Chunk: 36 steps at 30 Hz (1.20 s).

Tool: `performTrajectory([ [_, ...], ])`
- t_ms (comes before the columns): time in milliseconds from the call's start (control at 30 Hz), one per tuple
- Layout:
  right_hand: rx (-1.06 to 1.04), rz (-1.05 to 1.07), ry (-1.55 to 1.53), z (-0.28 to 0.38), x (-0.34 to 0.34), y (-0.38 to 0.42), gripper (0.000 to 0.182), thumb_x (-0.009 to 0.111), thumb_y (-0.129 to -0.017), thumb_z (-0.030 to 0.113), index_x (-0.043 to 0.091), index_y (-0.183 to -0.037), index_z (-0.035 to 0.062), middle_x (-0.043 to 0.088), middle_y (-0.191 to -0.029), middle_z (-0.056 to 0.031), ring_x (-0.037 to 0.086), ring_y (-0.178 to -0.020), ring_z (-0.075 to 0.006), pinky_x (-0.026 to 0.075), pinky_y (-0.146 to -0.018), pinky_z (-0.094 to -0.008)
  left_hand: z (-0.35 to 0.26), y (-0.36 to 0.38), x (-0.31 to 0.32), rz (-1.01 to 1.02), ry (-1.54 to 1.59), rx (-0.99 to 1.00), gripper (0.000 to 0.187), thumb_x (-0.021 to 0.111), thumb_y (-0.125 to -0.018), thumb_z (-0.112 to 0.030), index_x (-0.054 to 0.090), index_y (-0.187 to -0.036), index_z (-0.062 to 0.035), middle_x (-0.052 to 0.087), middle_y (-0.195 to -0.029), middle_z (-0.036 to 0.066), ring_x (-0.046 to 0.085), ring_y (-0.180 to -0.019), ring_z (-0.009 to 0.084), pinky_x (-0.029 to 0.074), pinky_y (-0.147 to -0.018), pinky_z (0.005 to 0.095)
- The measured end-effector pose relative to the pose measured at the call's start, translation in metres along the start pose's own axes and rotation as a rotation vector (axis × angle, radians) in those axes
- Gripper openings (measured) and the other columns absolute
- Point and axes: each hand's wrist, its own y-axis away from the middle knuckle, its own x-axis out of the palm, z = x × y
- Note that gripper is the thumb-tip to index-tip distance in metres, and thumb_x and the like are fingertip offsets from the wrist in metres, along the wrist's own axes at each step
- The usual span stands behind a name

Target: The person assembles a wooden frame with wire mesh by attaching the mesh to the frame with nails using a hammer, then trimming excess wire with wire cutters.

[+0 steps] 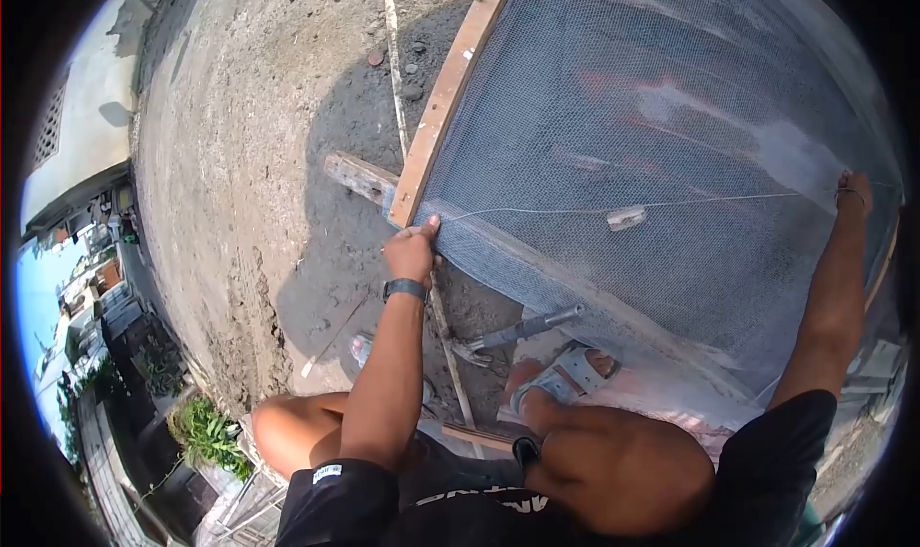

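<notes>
A wooden frame covered with fine wire mesh (537,154) lies in front of me. My left hand (410,252) is closed at its near left corner, just below the end of the wooden strip (443,106). The thumb presses there, at the left end of a thin wire (728,200) that spans the mesh. Far to the right, my right hand (852,190) is closed on the wire's other end, with the arm stretched out. Along the wire, a small whitish block (627,218) rests on the mesh. A hammer (522,330) lies below the frame's near edge.
A wooden board (360,177) sticks out from beneath the frame's left side. One long thin pole (395,68) runs along the dirt ground (220,144). My sandaled foot (565,374) is near the hammer. Green plants (206,432) and buildings appear at left.
</notes>
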Motion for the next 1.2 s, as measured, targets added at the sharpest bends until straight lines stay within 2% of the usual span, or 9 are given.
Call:
performTrajectory([
  [400, 0.020, -0.040, -0.125, -0.002, 0.001, 0.005, 0.021, 0.050, -0.085, 0.011, 0.059, -0.094, -0.0067, 0.065, -0.077, -0.0136, 0.063, -0.062, -0.0167, 0.049, -0.049, -0.0256, -0.005, 0.006, 0.003, -0.021, 0.007, -0.020, 0.025, 0.075, -0.079, -0.020, 0.062, -0.072, 0.0002, 0.055, -0.063, 0.001, 0.048, -0.049, 0.0105, 0.041, -0.039, 0.0235],
  [533, -0.003, 0.066, 0.069, 0.003, -0.002, 0.026, 0.024, 0.045, -0.087, 0.016, 0.059, -0.086, -0.0036, 0.063, -0.075, -0.0104, 0.059, -0.057, -0.0150, 0.047, -0.048, -0.0257, 0.007, -0.006, -0.002, -0.020, -0.008, -0.001, 0.025, 0.075, -0.079, -0.020, 0.062, -0.073, -0.0004, 0.055, -0.064, 0.001, 0.049, -0.050, 0.0109, 0.041, -0.040, 0.0245],
  [600, 0.132, 0.007, -0.149, 0.004, 0.001, 0.032, 0.024, 0.046, -0.087, 0.017, 0.060, -0.079, -0.0005, 0.062, -0.071, -0.0105, 0.056, -0.053, -0.0138, 0.043, -0.046, -0.0292, 0.011, -0.012, -0.006, 0.019, 0.019, -0.008, 0.023, 0.074, -0.080, -0.020, 0.062, -0.076, -0.0011, 0.054, -0.065, 0.002, 0.047, -0.048, 0.0107, 0.040, -0.039, 0.0249],
  [633, 0.005, 0.043, 0.095, 0.012, -0.008, 0.055, 0.022, 0.046, -0.086, 0.016, 0.058, -0.083, -0.0027, 0.061, -0.068, -0.0116, 0.056, -0.052, -0.0155, 0.041, -0.043, -0.0313, 0.014, -0.014, -0.003, 0.008, -0.005, 0.013, 0.025, 0.072, -0.082, -0.022, 0.060, -0.074, -0.0022, 0.052, -0.062, 0.001, 0.044, -0.045, 0.0098, 0.037, -0.038, 0.0245],
  [667, 0.069, -0.042, -0.020, 0.022, -0.006, 0.079, 0.023, 0.045, -0.087, 0.015, 0.057, -0.085, -0.0039, 0.061, -0.067, -0.0125, 0.055, -0.051, -0.0167, 0.041, -0.042, -0.0314, 0.009, -0.009, -0.002, 0.054, -0.011, 0.012, 0.027, 0.070, -0.083, -0.024, 0.056, -0.069, -0.0049, 0.049, -0.057, 0.000, 0.041, -0.042, 0.0091, 0.035, -0.037, 0.0245],
  [733, 0.038, -0.071, 0.223, 0.015, -0.003, 0.046, 0.024, 0.051, -0.089, 0.014, 0.064, -0.088, -0.0070, 0.069, -0.080, -0.0132, 0.067, -0.065, -0.0198, 0.052, -0.059, -0.0303, 0.012, -0.013, -0.005, 0.083, 0.041, 0.001, 0.031, 0.069, -0.084, -0.024, 0.051, -0.065, -0.0081, 0.043, -0.051, -0.001, 0.038, -0.038, 0.0097, 0.032, -0.036, 0.0246],
  [767, -0.440, 0.169, 1.061, 0.008, -0.010, 0.033, 0.026, 0.049, -0.090, 0.014, 0.062, -0.093, -0.0090, 0.069, -0.078, -0.0140, 0.067, -0.062, -0.0196, 0.052, -0.058, -0.0314, 0.011, -0.012, -0.003, 0.075, 0.050, 0.028, 0.031, 0.069, -0.084, -0.024, 0.051, -0.065, -0.0080, 0.043, -0.051, -0.001, 0.037, -0.039, 0.0097, 0.033, -0.037, 0.0246],
  [833, 0.060, -0.025, 0.085, 0.022, -0.008, 0.073, 0.025, 0.049, -0.090, 0.014, 0.062, -0.091, -0.0079, 0.068, -0.076, -0.0152, 0.065, -0.058, -0.0187, 0.051, -0.055, -0.0303, 0.009, -0.007, -0.001, 0.067, 0.058, 0.038, 0.031, 0.070, -0.084, -0.025, 0.052, -0.066, -0.0079, 0.042, -0.052, -0.002, 0.037, -0.040, 0.0096, 0.033, -0.038, 0.0247],
  [1200, 0.058, -0.025, 0.042, 0.024, -0.014, 0.085, 0.023, 0.050, -0.090, 0.014, 0.061, -0.096, -0.0060, 0.065, -0.069, -0.0151, 0.062, -0.052, -0.0192, 0.049, -0.047, -0.0313, 0.001, -0.002, -0.002, 0.088, 0.042, -0.005, 0.031, 0.069, -0.085, -0.024, 0.052, -0.063, -0.0100, 0.044, -0.054, -0.002, 0.038, -0.044, 0.0092, 0.035, -0.039, 0.0247],
])
